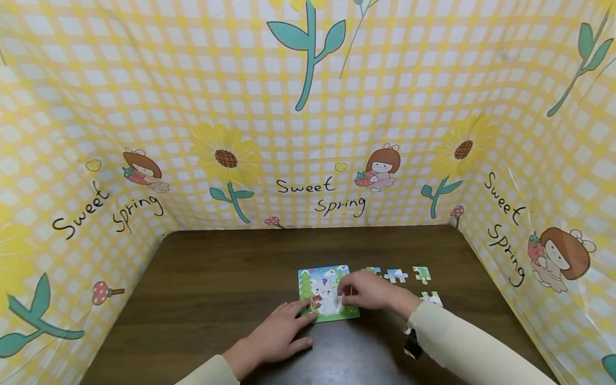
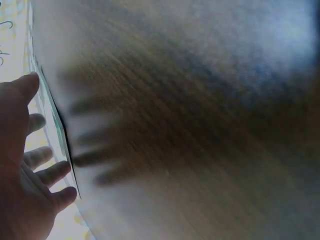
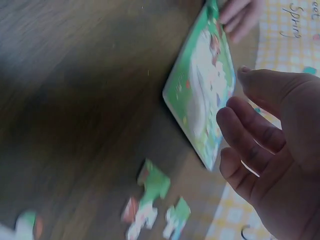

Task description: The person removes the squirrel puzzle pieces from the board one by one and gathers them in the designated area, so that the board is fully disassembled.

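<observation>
Puzzle board (image 1: pixel 327 294) lies on the worktop (image 1: pixel 216 278) between both hands. Left hand (image 1: pixel 281 334) rests flat, fingers at its corner; right hand (image 1: pixel 368 291) lies loosely curled over it. Backdrop reads "Sweet Spring". Right wrist view alone shows loose pieces (image 3: pixel 152 200) closely.

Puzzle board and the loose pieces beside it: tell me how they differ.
The puzzle board is one square sheet with a nearly whole picture of a white animal; each of the loose pieces is small, knobbed and shows only a fragment. The left hand and right hand both touch the board; no hand touches the loose pieces. Both lie flat on the brown table and share blue and green colours.
</observation>
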`<state>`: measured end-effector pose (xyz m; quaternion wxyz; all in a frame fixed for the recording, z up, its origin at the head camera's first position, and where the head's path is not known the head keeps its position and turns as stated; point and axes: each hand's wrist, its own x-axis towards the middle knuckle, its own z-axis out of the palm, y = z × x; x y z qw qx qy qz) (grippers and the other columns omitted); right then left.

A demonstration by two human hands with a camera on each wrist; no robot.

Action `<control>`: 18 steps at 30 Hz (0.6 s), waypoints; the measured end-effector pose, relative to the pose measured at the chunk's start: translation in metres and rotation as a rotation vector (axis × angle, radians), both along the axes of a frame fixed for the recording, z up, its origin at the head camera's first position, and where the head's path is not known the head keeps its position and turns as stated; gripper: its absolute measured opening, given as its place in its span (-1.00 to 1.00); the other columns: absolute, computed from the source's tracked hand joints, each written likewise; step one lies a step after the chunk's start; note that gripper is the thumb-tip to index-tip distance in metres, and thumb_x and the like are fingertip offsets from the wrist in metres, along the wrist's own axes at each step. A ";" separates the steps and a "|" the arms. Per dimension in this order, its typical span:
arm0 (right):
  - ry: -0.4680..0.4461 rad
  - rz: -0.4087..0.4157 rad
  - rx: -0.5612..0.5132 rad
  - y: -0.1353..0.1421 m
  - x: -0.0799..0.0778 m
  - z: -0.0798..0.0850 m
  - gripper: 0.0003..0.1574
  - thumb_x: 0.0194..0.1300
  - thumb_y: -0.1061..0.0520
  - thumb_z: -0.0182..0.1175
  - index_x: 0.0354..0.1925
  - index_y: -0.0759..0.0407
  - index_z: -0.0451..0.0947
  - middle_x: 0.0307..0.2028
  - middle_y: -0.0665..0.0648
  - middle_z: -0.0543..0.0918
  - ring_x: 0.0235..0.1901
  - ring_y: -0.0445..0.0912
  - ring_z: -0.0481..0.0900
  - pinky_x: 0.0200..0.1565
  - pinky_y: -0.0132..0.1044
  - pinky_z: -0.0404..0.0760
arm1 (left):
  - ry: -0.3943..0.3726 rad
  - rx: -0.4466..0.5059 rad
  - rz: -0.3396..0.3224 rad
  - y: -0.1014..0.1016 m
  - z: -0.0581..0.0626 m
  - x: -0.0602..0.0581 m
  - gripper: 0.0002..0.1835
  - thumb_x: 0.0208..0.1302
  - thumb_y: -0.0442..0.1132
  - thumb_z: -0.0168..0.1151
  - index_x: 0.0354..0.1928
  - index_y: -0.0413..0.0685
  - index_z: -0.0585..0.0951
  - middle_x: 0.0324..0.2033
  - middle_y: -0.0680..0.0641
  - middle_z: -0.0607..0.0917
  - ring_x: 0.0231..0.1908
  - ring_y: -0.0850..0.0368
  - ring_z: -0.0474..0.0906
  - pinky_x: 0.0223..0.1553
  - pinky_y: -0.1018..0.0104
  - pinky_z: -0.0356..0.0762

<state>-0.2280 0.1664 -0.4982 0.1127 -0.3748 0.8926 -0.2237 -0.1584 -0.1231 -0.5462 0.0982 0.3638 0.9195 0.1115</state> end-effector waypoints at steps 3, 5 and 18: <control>-0.016 -0.007 0.008 -0.015 -0.002 -0.007 -0.84 0.35 0.11 0.37 -0.11 0.08 0.73 -0.34 -0.12 0.69 -0.40 -0.34 0.55 -0.28 -0.36 0.58 | 0.013 0.017 -0.002 -0.003 0.000 0.000 -0.36 0.50 0.32 0.02 0.51 0.31 0.39 0.56 -0.10 0.24 0.50 -0.10 0.25 0.42 -0.26 0.23; -0.018 -0.022 0.028 -0.023 -0.002 -0.011 -0.77 0.34 0.06 0.39 -0.05 0.07 0.72 -0.28 -0.08 0.71 -0.38 -0.32 0.57 -0.25 -0.33 0.60 | 0.018 0.026 -0.005 -0.005 0.001 0.000 -0.36 0.49 0.33 0.03 0.51 0.33 0.40 0.57 -0.12 0.23 0.50 -0.12 0.24 0.42 -0.30 0.21; 0.086 -0.071 0.132 -0.052 0.000 -0.032 -0.46 0.22 -0.18 0.46 0.09 0.02 0.67 -0.14 -0.02 0.69 -0.18 -0.21 0.60 -0.12 -0.25 0.62 | -0.027 0.026 -0.050 -0.014 -0.002 0.001 -0.37 0.43 0.41 0.02 0.47 0.51 0.42 0.58 -0.21 0.17 0.53 -0.28 0.15 0.40 -0.42 0.12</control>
